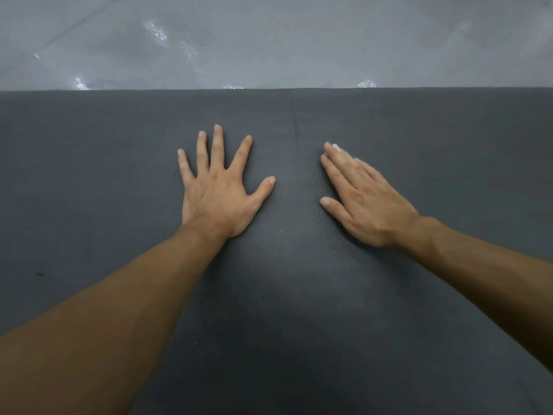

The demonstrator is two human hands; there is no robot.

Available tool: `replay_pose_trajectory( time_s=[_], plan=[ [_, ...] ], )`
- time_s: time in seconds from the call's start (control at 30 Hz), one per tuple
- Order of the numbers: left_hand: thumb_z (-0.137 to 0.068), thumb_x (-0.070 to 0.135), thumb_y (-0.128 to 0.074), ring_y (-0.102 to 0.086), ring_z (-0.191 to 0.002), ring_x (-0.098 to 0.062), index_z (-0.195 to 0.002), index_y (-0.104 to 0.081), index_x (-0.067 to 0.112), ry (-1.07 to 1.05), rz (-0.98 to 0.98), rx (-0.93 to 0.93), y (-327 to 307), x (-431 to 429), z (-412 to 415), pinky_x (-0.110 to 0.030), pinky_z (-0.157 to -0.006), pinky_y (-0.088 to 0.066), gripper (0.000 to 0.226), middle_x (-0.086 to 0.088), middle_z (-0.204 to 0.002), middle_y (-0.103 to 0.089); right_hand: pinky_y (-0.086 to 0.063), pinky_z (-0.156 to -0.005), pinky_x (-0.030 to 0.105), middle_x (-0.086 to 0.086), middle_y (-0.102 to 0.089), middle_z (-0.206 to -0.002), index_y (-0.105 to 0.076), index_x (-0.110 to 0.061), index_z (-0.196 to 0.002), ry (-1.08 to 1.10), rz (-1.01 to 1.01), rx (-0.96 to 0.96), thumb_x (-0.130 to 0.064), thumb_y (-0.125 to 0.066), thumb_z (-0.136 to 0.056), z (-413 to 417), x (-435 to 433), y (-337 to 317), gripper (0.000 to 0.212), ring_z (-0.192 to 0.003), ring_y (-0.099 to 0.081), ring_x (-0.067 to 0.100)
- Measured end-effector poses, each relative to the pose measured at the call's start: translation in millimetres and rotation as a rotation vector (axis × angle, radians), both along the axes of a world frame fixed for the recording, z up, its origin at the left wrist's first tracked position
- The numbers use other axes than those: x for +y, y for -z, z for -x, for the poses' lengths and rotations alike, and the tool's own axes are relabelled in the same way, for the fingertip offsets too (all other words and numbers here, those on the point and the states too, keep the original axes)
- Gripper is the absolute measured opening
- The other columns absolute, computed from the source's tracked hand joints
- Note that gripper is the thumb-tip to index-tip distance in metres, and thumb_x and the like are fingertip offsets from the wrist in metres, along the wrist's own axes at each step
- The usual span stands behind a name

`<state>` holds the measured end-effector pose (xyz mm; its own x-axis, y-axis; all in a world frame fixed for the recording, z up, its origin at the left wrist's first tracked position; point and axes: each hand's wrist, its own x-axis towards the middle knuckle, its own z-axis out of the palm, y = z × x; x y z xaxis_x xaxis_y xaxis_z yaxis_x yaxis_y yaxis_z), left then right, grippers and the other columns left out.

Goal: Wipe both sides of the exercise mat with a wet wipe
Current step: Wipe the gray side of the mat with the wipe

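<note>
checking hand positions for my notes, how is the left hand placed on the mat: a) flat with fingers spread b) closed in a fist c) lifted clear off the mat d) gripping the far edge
a: the left hand lies palm down on the dark mat with its fingers fanned apart, short of the far edge.

The mat (299, 295) lies flat across the floor (269, 40), its far edge running left to right. Both hands rest on it side by side, left hand (220, 190) left of right hand (363, 196), apart.

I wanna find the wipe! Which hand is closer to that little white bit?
Right. The white bit peeks out at the right hand fingertips; the left hand lies flat, apart from it.
</note>
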<state>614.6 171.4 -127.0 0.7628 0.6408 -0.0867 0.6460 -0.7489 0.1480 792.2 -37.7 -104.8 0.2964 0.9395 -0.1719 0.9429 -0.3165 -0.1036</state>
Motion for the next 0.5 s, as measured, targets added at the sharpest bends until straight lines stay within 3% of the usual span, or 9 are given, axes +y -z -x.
replay_pose_trajectory(
  time_s=[0.3, 0.5],
  plan=[
    [-0.090, 0.085, -0.007, 0.012, -0.159, -0.031, -0.163, -0.001, 0.042, 0.010, -0.017, 0.008, 1, 3, 1, -0.066, -0.123, 0.003, 0.085, -0.004, -0.173, 0.010, -0.007, -0.130, 0.043, 0.014, 0.001, -0.174, -0.012, -0.001, -0.164, 0.491, 0.014, 0.015, -0.060, -0.026, -0.106, -79, 16, -2, 0.084, -0.161, -0.002, 0.026],
    [-0.090, 0.085, -0.006, 0.013, -0.158, -0.032, -0.163, 0.001, 0.041, 0.019, -0.002, 0.009, -1, 2, 1, -0.065, -0.123, 0.004, 0.085, -0.005, -0.173, 0.011, 0.000, -0.130, 0.040, 0.010, 0.001, -0.175, -0.014, -0.003, -0.164, 0.404, -0.037, 0.093, -0.049, -0.032, -0.109, -44, 79, 0, 0.074, -0.161, 0.005, 0.026]
  ],
)
